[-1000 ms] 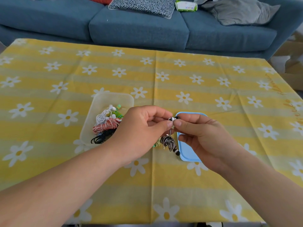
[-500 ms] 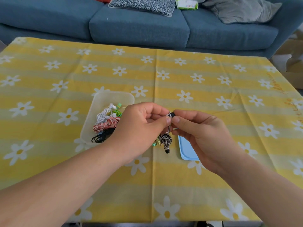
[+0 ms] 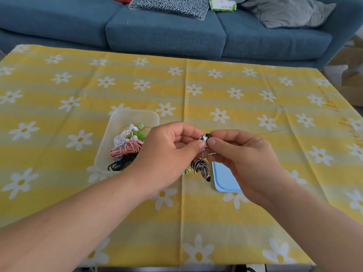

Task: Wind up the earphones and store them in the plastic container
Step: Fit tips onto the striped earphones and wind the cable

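A black-and-white striped earphone bundle (image 3: 200, 167) hangs wound up above the table. My left hand (image 3: 169, 154) and my right hand (image 3: 243, 158) both pinch its earbuds at the top, fingertips almost touching. The clear plastic container (image 3: 125, 118) sits on the table to the left, partly behind my left hand. It holds white earphones (image 3: 122, 137), a red-and-white coil (image 3: 126, 150), a black coil (image 3: 119, 163) and green earphones (image 3: 141, 134). A green-yellow earphone coil (image 3: 187, 170) lies on the cloth below my left hand, mostly hidden.
A light blue lid (image 3: 224, 179) lies flat on the yellow daisy tablecloth (image 3: 216, 91), partly under my right hand. A blue sofa (image 3: 165, 30) with cushions stands beyond the table's far edge. Cardboard boxes (image 3: 351, 81) are at the right.
The hanging striped bundle has swung slightly left and settled under my fingertips. Both hands have kept their pinch on the earbuds and stayed roughly in place.
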### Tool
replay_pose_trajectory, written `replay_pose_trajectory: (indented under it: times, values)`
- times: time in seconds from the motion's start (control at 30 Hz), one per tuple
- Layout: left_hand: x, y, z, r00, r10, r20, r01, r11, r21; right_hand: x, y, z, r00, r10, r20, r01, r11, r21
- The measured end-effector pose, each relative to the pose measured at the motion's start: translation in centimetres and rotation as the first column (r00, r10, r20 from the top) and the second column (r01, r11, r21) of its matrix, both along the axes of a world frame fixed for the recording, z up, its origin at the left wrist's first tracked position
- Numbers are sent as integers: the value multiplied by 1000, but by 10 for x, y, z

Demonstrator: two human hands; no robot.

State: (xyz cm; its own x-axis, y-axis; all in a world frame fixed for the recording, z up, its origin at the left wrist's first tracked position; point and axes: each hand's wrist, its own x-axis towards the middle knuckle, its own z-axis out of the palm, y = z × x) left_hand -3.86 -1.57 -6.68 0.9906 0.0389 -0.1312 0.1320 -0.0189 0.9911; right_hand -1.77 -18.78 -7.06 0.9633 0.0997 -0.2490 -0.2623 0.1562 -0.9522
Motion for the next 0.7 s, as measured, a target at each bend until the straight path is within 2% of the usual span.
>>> replay_pose_trajectory:
  times: [0.13, 0.4, 0.7]
  values:
    - [-1, 0, 2, 1000, -10, -1, 10, 1000, -29, 2, -4, -1, 998, 53, -33, -51, 997, 62]
    - [-1, 3, -2, 999, -37, 1, 37, 998, 43, 7, -9, -2, 980, 196, -31, -194, 980, 53]
    - [-2, 3, -4, 1000, -26, -9, 27, 995, 91, 5, -6, -6, 981, 182, 61, -176, 980, -90]
